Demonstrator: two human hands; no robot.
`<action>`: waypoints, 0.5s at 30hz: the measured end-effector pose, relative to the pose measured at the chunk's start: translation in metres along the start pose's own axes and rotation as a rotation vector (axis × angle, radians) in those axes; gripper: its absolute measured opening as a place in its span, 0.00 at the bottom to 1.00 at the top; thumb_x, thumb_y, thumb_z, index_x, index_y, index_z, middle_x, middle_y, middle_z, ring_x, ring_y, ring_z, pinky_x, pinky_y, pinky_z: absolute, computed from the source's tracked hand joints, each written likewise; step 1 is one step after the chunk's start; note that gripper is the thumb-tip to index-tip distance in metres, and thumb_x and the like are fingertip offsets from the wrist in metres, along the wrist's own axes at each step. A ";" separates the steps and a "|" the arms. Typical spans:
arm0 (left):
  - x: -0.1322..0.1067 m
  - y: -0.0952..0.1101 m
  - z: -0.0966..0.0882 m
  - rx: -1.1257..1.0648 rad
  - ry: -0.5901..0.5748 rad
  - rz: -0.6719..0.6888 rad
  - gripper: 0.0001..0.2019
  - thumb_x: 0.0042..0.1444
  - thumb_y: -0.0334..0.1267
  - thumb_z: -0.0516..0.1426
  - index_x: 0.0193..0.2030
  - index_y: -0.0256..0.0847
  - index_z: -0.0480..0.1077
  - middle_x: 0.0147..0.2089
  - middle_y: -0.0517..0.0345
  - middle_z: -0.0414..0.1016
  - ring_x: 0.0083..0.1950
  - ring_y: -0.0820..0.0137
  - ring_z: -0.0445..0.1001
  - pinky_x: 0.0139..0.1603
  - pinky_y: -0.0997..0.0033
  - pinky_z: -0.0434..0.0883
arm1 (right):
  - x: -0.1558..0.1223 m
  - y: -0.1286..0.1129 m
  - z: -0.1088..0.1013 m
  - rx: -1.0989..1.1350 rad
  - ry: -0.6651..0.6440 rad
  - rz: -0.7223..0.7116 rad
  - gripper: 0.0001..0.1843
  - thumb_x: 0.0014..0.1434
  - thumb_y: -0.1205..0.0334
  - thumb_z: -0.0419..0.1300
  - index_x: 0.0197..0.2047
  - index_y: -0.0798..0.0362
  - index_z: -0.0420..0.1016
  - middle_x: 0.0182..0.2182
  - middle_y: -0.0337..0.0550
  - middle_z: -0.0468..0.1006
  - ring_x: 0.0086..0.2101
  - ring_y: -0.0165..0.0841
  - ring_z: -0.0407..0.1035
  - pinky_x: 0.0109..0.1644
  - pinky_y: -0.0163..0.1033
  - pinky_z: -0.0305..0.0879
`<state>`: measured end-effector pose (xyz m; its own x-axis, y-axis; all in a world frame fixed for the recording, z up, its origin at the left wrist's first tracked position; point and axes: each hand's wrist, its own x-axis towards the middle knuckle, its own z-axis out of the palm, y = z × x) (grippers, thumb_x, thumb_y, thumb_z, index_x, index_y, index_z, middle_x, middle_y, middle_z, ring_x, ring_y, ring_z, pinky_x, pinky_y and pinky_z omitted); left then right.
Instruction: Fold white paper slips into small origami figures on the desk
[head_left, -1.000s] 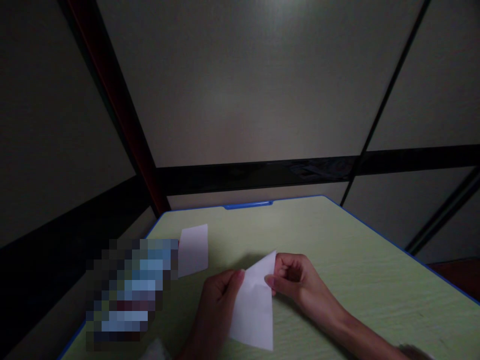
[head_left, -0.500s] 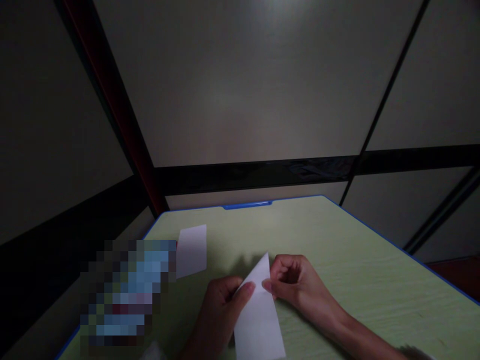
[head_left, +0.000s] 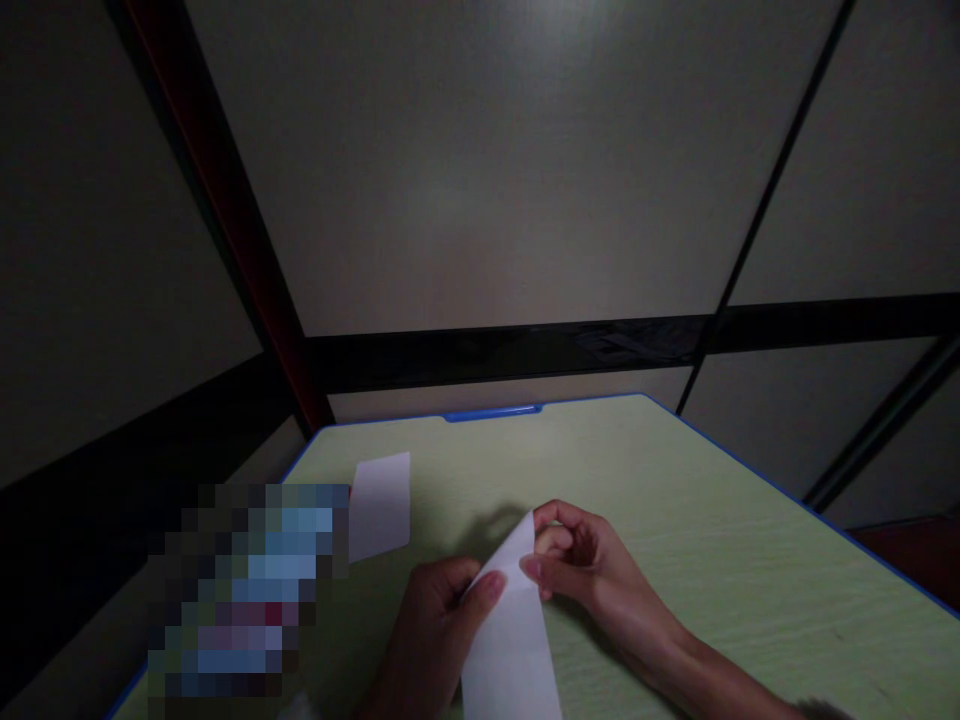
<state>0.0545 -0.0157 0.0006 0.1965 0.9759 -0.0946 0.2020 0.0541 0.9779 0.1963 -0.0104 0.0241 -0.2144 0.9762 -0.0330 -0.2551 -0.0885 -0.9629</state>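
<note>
A white sheet of paper [head_left: 508, 650] is held up between both hands above the table, its top end slanting to a point as if folded there. My left hand [head_left: 442, 620] grips its left edge, thumb lying on the front face and fingers behind. At the right edge, just below the tip, my right hand [head_left: 581, 560] pinches the paper with the thumb in front; its index finger reaches up behind the pointed corner. The bottom of the sheet runs out of view.
A second white piece of paper [head_left: 380, 507] lies on the pale green table [head_left: 712, 560] at the left. Beside it is a blurred-out bluish object [head_left: 277, 570]. The table has a blue edge and a blue handle-like strip [head_left: 493, 412] at the back, near panelled doors [head_left: 510, 200].
My right index finger has stretched upward behind the paper's tip. Both hands stay on the sheet, and the whole view has shifted slightly.
</note>
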 end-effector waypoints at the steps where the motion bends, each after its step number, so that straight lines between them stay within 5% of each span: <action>1: -0.001 0.001 0.000 0.012 -0.008 0.008 0.18 0.40 0.49 0.51 0.13 0.39 0.53 0.14 0.68 0.46 0.17 0.79 0.46 0.17 0.78 0.44 | 0.000 0.000 0.001 -0.007 -0.003 -0.007 0.16 0.33 0.61 0.65 0.23 0.58 0.63 0.14 0.32 0.65 0.16 0.20 0.56 0.20 0.28 0.50; 15: -0.008 0.008 0.005 0.105 -0.055 0.016 0.15 0.42 0.44 0.50 0.13 0.39 0.52 0.15 0.67 0.47 0.18 0.78 0.47 0.17 0.77 0.45 | -0.003 0.003 0.003 0.027 0.100 -0.022 0.13 0.38 0.57 0.62 0.17 0.59 0.67 0.13 0.33 0.60 0.18 0.21 0.52 0.22 0.29 0.46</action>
<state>0.0591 -0.0237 0.0087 0.2520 0.9634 -0.0916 0.2973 0.0131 0.9547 0.1935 -0.0145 0.0219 -0.1136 0.9927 -0.0399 -0.2839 -0.0710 -0.9562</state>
